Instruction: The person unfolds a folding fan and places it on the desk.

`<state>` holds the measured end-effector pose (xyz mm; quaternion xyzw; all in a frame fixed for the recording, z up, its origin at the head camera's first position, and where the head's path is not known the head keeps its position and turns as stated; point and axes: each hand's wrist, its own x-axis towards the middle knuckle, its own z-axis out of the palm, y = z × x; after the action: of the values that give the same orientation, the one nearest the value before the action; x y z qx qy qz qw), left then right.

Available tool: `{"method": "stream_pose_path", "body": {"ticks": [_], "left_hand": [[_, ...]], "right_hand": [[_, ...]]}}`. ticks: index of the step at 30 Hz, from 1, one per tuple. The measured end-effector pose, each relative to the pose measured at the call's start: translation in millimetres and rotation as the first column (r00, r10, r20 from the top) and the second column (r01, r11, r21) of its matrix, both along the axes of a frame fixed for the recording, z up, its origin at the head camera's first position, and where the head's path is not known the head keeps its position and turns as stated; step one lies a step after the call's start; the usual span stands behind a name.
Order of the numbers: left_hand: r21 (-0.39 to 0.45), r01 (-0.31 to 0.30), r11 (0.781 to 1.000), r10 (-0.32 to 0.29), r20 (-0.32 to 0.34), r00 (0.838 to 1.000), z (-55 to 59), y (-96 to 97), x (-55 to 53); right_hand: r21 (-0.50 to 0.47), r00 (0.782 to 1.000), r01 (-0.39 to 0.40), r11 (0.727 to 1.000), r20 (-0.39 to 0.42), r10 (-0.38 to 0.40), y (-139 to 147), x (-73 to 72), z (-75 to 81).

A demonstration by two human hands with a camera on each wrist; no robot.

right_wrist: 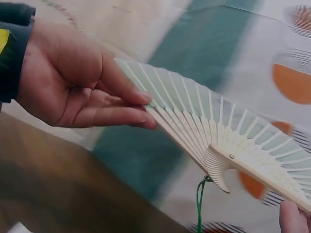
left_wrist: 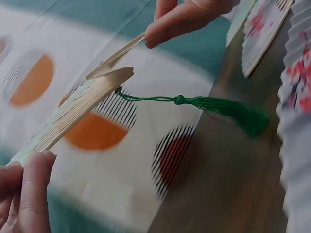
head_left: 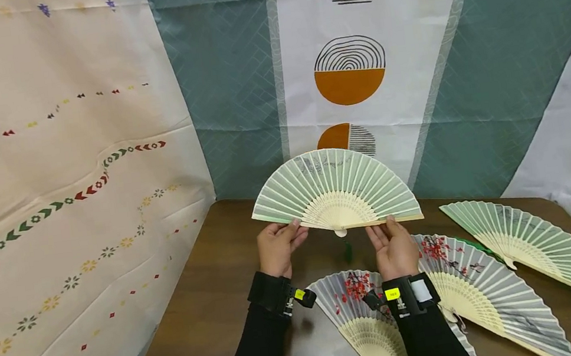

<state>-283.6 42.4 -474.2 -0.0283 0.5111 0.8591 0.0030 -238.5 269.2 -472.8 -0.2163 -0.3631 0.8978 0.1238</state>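
Note:
A pale green folding fan [head_left: 337, 192], spread wide with its slatted ribs showing, is held up above the table between both hands. My left hand [head_left: 277, 249] pinches its left outer rib between thumb and fingers. At the other end, my right hand [head_left: 396, 250] pinches the right outer rib, thumb on top. From the fan's pivot hangs a green tassel [left_wrist: 228, 108], plain in the left wrist view. The right wrist view shows the left fingers [right_wrist: 131, 97] on one guard and a right fingertip [right_wrist: 291, 218] at the other.
On the brown table [head_left: 192, 332] lie more open fans: a grey one with red blossoms [head_left: 361, 311] partly behind the right forearm, another blossom fan [head_left: 486, 290] beside it, and a green fan [head_left: 540, 247] at far right. Patterned cloths [head_left: 232, 89] hang behind and to the left.

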Motion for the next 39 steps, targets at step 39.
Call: {"method": "stream_pose_path", "body": {"ticks": [39], "left_hand": [[0.021,-0.253,0.967,0.214,0.470,0.856,-52.5,-157.6,39.4]], "right_hand": [[0.159,0.816,-0.511,0.845,0.398,0.419,-125.2,-83.4,-34.8]]}}
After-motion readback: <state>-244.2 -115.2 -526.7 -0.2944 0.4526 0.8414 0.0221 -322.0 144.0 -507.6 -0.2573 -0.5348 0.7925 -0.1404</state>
